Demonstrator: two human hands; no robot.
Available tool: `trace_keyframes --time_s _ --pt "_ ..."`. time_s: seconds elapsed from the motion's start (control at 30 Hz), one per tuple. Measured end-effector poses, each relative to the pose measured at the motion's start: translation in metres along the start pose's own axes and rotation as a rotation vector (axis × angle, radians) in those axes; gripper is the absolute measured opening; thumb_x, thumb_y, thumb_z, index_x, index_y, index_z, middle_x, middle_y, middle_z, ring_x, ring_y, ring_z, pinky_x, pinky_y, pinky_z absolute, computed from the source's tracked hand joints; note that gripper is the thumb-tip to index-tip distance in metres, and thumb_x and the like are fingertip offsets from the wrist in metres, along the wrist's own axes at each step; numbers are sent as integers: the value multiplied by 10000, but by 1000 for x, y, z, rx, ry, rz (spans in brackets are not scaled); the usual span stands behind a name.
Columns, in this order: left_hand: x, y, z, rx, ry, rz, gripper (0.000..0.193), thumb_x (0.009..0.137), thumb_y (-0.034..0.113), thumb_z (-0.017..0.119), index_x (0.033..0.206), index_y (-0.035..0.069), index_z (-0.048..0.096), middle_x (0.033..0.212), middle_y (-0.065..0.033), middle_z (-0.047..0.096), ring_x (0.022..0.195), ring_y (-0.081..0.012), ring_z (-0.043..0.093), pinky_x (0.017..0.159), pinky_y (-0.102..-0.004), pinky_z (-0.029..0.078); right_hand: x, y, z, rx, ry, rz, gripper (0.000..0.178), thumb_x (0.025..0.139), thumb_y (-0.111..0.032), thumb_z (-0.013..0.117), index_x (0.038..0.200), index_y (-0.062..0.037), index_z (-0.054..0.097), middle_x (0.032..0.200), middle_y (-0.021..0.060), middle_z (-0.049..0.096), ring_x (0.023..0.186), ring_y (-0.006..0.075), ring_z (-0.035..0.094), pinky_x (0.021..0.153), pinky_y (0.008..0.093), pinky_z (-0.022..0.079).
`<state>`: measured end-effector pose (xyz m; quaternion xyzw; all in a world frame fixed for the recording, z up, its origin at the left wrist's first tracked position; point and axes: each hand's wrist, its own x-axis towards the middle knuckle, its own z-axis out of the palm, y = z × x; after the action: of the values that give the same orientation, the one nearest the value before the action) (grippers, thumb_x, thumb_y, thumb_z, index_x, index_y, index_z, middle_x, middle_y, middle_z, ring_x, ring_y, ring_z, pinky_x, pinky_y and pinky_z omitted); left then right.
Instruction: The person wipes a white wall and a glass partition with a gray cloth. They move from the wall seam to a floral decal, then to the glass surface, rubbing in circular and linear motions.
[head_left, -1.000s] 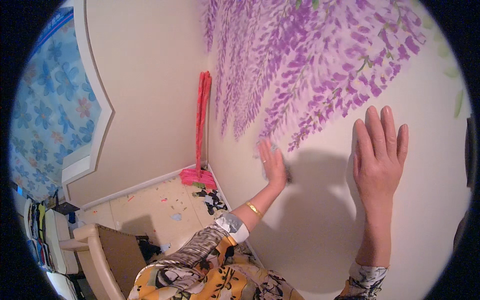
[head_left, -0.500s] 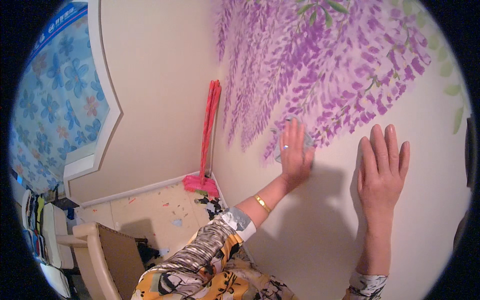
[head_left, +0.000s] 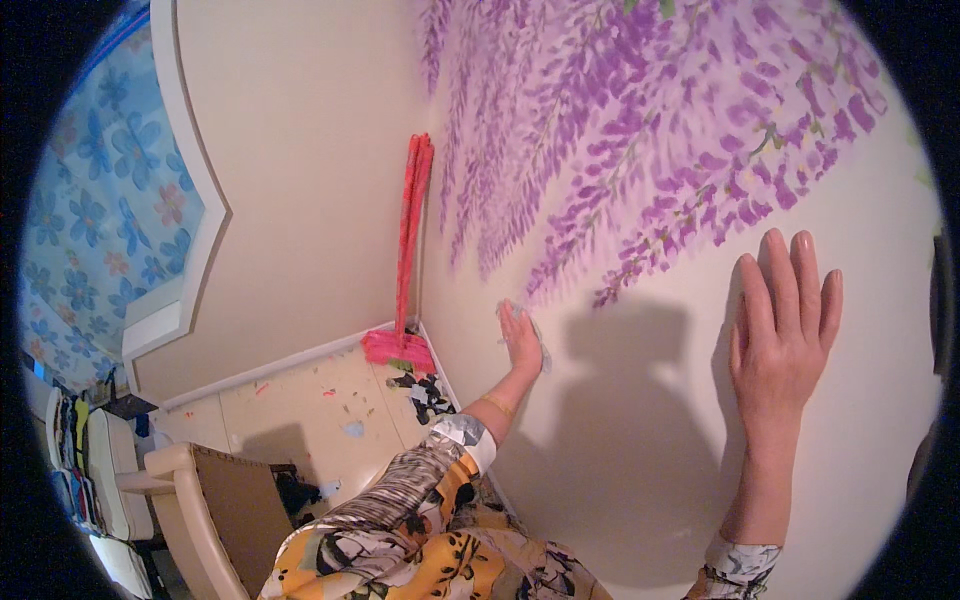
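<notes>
My left hand presses a crumpled grey cloth against the pale wall, just under the painted purple hanging blossoms. Most of the cloth is hidden beneath the palm; only its edges show around the fingers. Farther right, my right hand lies flat on the same wall with its fingers stretched out. Nothing shows in that hand, and it sits below the right end of the painted flowers.
Two red-handled tools, one with a pink broom head, lean in the corner. Dark scraps and small bits litter the tiled floor. An upholstered chair stands at lower left, beside folded clothes. A blue flowered covering fills the white frame.
My left hand has slid down and left along the wall with the cloth, off the painted blossoms. My right hand stays flat on the wall. The view has shifted slightly.
</notes>
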<state>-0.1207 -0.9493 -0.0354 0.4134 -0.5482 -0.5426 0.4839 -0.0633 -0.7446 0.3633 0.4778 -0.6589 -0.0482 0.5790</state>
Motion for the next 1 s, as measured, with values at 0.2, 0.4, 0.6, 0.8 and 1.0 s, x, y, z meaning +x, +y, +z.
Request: trace_keyframes --time_s 0.2,0.4,0.6,0.8,1.0 --pt "-37 30 3 -54 -69 -184 649 1055 368 324 1513 -79 214 1601 -270 157 1502 -375 117 1232 -436 90 -1 5 0 39 16 -1 228 888 -104 632 1110 -85 678 1370 56 598 1383 257 454 1179 511 267" --pt "-41 150 0 -14 2 325 612 1034 278 394 1511 -69 233 1599 -269 168 1487 -421 141 1224 -467 117 -1 5 5 48 27 16 302 829 -58 662 1125 -112 685 1394 35 578 1388 236 446 1186 492 278" --pt "-84 230 -10 19 -28 1017 615 990 297 463 1478 -48 319 1583 -292 205 1454 -517 176 1168 -609 146 1 1 7 40 53 26 194 869 -115 628 1050 -117 696 1336 24 615 1360 227 479 1158 501 316" --pt "-64 262 -15 39 -132 1062 639 944 238 514 1481 -50 323 1578 -296 219 1465 -505 164 1157 -621 147 -5 7 2 57 28 -5 243 881 -111 617 1113 -74 678 1349 51 609 1370 253 469 1170 514 278" --pt "-13 234 -11 29 -9 856 621 939 155 462 1502 -41 290 1589 -263 221 1482 -435 174 1206 -499 138 -1 7 -3 32 7 -11 244 889 -108 623 1125 -77 676 1355 45 607 1367 251 473 1175 495 268"
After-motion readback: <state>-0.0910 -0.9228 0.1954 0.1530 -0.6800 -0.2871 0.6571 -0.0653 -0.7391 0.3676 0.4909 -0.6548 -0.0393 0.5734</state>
